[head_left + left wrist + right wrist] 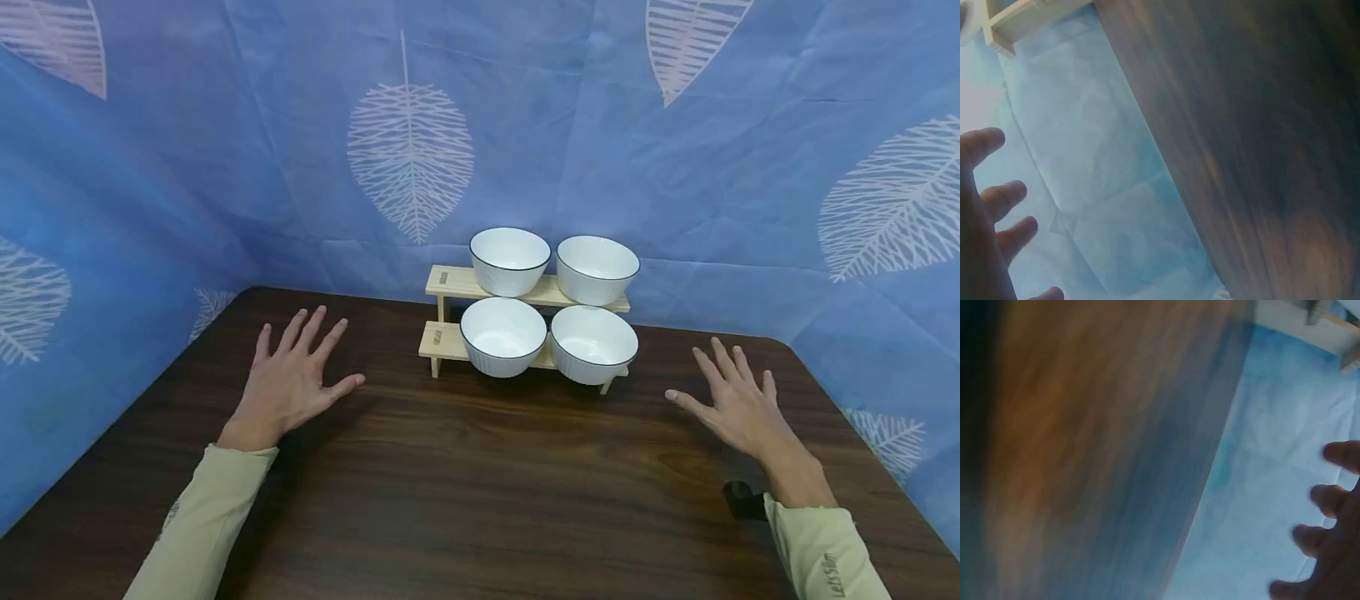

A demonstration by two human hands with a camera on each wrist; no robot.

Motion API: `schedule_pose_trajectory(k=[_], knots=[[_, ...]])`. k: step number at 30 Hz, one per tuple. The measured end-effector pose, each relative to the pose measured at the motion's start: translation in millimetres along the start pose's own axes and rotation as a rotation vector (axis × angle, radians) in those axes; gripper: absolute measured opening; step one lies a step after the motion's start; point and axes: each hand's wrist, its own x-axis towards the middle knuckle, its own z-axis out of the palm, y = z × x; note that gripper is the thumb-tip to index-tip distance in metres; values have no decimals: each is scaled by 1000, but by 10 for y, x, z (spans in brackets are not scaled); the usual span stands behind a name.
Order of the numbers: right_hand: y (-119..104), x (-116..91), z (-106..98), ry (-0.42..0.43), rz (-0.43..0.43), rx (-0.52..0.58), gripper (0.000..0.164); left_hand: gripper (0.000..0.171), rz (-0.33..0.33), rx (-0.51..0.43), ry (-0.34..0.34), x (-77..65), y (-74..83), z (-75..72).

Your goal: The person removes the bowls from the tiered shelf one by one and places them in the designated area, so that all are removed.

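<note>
Spreading L hand (292,375) over dark wood table (465,483) in head view, back of hand up, fanning fingers & pointing thumb inward. Spreading R hand (742,408) likewise on opp. side, wearing pale green sleeves (210,508) on both arms & showing dark item (745,502) at R wrist. Holding both hands well apart from two-tier wooden stand (455,283) btwn them, nr table's back edge. Seeing back-L bowl (510,258) & back-R bowl (597,268) side by side on upper tier, front-L bowl (502,337) & front-R bowl (592,343) on lower tier, noting white sides w/ dark rims & open tops facing up. Seeing blue cloth (300,167) w/ white leaf prints behind & at sides. In L wrist view, showing L hand's fingers apart at left edge against cloth, catching stand's corner top left, filling right side w/ table. In R wrist view, showing R hand's fingertips apart at right edge, catching part of stand top right, blurring table at left.
</note>
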Motion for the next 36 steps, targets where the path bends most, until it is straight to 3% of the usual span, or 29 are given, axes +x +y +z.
schedule_pose_trajectory(k=[4,9,17,26,36], knots=[[-47,60,-31,-42,-7,129,97,84,8,-7,-31,42,37,6],[-163,74,-96,-31,-39,260,96,82,24,-67,-63,111,119,-4],[-253,69,-146,-71,-29,340,99,81,62,-139,-109,198,232,30],[-371,107,-133,-110,-56,449,104,83,52,-181,-130,346,333,82],[-465,195,-132,-98,-99,523,105,83,30,-221,-161,438,393,150]])
